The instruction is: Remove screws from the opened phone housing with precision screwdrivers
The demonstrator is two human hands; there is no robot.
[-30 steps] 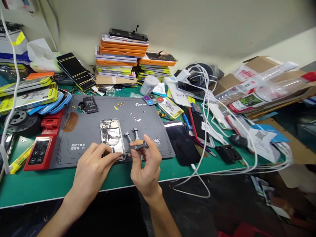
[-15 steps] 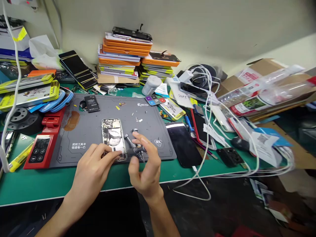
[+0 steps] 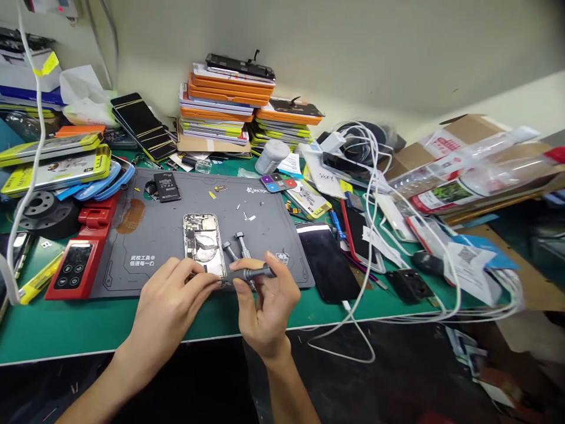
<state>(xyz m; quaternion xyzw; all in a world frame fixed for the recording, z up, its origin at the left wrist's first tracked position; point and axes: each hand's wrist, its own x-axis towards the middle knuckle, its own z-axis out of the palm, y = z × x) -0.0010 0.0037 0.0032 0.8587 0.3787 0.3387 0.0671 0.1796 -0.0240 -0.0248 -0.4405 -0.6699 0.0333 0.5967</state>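
Note:
An opened phone (image 3: pixel 203 238) lies on the grey repair mat (image 3: pixel 168 235), its inner parts and a round coil showing. My left hand (image 3: pixel 174 294) is closed at the phone's lower end, fingers pressed together over its bottom edge. In my right hand (image 3: pixel 267 306) is a dark grey screwdriver (image 3: pixel 249 274), held almost level. Its tip points left to the phone's bottom edge, beside my left fingertips; the exact contact is too small to see. Two more screwdrivers (image 3: pixel 241 240) lie on the mat just behind my right hand. A black battery (image 3: pixel 166 187) rests at the mat's back left.
Left of the mat stands a red device (image 3: pixel 73 265) with buttons. A dark phone (image 3: pixel 329 259) on a white cable (image 3: pixel 353 330) lies to the right. Stacked orange and yellow boxes (image 3: pixel 225 94) line the wall. Tiny parts (image 3: pixel 248 218) lie scattered on the mat.
My right hand has closed around the screwdriver, its fingers more spread before, and the tool now lies level against the phone's lower edge. My left hand stays at the phone.

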